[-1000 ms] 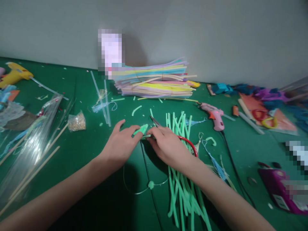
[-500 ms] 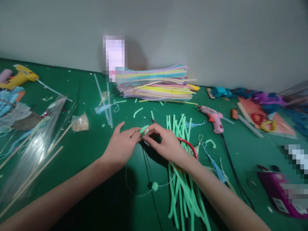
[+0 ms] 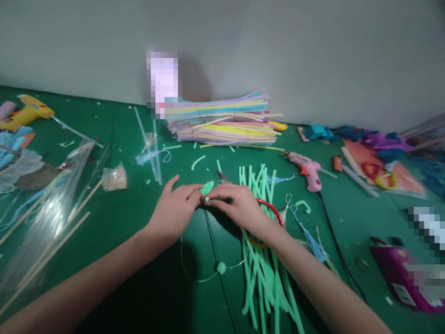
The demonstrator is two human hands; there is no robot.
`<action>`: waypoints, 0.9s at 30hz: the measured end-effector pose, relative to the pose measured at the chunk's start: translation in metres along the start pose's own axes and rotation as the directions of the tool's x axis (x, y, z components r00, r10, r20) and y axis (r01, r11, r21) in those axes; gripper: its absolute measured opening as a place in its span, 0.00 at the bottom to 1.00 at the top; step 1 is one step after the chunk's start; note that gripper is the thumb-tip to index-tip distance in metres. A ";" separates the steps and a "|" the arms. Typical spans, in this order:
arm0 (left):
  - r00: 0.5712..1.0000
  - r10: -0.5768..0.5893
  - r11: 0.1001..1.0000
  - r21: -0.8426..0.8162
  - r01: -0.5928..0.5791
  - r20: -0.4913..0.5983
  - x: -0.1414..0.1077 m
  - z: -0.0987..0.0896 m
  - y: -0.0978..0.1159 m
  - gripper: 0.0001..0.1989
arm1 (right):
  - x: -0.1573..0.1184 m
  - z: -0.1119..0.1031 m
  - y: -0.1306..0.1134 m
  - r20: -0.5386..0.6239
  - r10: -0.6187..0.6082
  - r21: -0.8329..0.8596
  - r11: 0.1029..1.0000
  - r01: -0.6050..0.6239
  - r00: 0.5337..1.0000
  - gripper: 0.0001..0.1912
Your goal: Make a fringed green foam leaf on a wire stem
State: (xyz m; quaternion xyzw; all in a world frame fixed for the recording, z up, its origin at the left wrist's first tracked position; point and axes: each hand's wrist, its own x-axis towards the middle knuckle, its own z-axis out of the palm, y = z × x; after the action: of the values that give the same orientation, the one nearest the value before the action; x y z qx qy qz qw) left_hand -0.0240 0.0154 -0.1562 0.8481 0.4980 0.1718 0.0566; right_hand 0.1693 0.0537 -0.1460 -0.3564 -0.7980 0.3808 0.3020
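Note:
Near the middle of the green table, my left hand (image 3: 176, 206) pinches a small light-green fuzzy piece (image 3: 207, 187) between thumb and fingers. My right hand (image 3: 236, 202) meets it from the right, fingertips closed on the lower edge of the same piece, where a pale green tip shows. Under my right wrist lie loose green fuzzy stems (image 3: 266, 269) and red-handled scissors (image 3: 273, 208), whose tips show beyond my fingers. A thin clear string with a small green pompom (image 3: 221, 267) lies below my hands.
Bundled pastel stems (image 3: 225, 123) lie by the wall. A pink glue gun (image 3: 309, 169) with a black cord is at right, beside coloured scraps. At left are a yellow glue gun (image 3: 29, 112), a bead bag (image 3: 114, 178), clear plastic and wooden sticks.
My right fingers have shifted down around the green piece, which now shows more of its upper side. The rest of the view has moved only slightly.

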 end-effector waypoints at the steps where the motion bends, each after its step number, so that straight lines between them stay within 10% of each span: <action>1: 1.000 0.003 1.000 -0.007 -0.003 0.003 0.000 -0.001 -0.001 0.09 | 0.001 0.000 0.000 -0.007 -0.003 -0.005 1.000 0.003 1.000 0.07; 10: 0.976 -0.208 0.799 -0.588 0.127 -0.071 0.010 -0.025 0.006 0.26 | 0.002 -0.007 0.005 -0.081 -0.011 0.008 1.000 0.011 0.997 0.06; 18: 0.964 -0.264 0.724 -0.652 0.226 0.040 0.018 -0.016 0.000 0.04 | 0.002 -0.007 0.007 0.010 -0.093 -0.196 0.976 0.093 0.996 0.06; 27: 0.973 -0.198 0.818 -0.528 0.230 0.118 0.017 -0.018 -0.002 0.05 | 0.002 -0.009 0.006 0.195 -0.290 -0.617 0.706 0.347 0.937 0.10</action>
State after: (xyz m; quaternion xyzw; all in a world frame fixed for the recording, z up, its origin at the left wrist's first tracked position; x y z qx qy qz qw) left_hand -0.0244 0.0301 -0.1361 0.7413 0.5200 0.2724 0.3254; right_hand 0.1775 0.0615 -0.1454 -0.2787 -0.9407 0.0409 0.1889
